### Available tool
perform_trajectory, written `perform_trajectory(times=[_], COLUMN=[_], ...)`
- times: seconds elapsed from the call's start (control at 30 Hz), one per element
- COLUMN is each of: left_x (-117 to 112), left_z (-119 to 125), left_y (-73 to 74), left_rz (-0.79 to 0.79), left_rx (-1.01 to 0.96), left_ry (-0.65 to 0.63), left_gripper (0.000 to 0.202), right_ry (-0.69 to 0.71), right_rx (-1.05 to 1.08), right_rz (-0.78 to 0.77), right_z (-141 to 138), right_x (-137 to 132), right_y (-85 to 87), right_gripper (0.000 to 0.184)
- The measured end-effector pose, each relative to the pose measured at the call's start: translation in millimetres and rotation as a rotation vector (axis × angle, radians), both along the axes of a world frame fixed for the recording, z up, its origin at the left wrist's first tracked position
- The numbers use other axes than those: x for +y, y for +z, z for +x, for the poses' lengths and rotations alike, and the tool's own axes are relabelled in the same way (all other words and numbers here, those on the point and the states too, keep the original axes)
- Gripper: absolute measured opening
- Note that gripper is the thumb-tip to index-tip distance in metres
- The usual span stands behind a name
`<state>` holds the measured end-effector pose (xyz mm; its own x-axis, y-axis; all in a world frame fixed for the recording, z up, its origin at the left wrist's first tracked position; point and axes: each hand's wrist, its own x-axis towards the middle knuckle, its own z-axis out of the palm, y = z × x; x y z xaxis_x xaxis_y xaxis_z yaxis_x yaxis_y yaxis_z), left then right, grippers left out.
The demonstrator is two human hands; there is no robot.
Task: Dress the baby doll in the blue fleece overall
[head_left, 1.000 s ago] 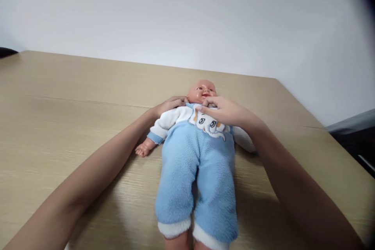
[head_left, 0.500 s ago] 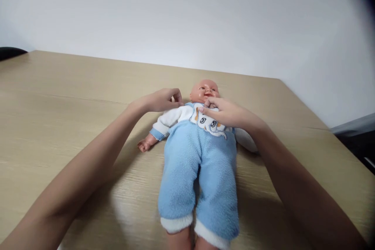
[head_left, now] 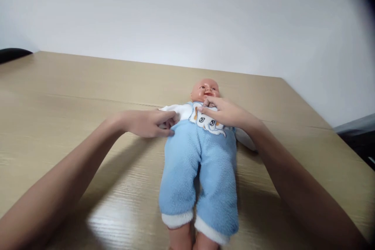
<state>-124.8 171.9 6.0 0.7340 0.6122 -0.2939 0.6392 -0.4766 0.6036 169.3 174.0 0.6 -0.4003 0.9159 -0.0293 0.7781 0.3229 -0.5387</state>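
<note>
A baby doll [head_left: 202, 152] lies on its back on the wooden table [head_left: 73, 93], head toward the wall. It wears a fluffy blue romper with white sleeves and an elephant patch on the chest. My left hand [head_left: 149, 123] is closed around the doll's white sleeve at its side, covering the doll's arm. My right hand [head_left: 225, 113] rests on the doll's chest just under the chin, its fingers pinched on the romper's top edge. The doll's other arm is hidden behind my right forearm.
A white wall rises behind the table. A dark object [head_left: 11, 54] shows at the far left edge. Past the table's right edge lies a dark area [head_left: 359, 140] with a grey strip.
My left hand moved from the doll's shoulder near the head down to its sleeve and closed on it. My right hand stayed pinched at the chest.
</note>
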Motion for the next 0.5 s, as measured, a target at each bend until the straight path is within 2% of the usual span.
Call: perform_trajectory(times=[0.13, 0.3, 0.4, 0.5], left_x=[14.4, 21.7, 21.0, 15.4], left_z=[-10.3, -11.1, -7.3, 0.8], left_y=[-6.0, -14.1, -17.2, -19.3], left_rz=[-0.1, -0.173, -0.074, 0.119], left_rx=[-0.1, -0.206, -0.169, -0.074], left_ry=[-0.054, -0.057, -0.042, 0.02], left_gripper=[0.03, 0.018, 0.017, 0.016], right_ry=[-0.007, -0.001, -0.002, -0.006], right_rx=[0.017, 0.009, 0.026, 0.044], right_rz=[0.001, 0.012, 0.006, 0.007], right_z=[-1.3, -0.4, 1.0, 2.6], right_x=[-1.7, -0.4, 0.3, 1.3], right_y=[1.5, -1.7, -3.6, -4.9], right_gripper=[0.04, 0.039, 0.038, 0.037])
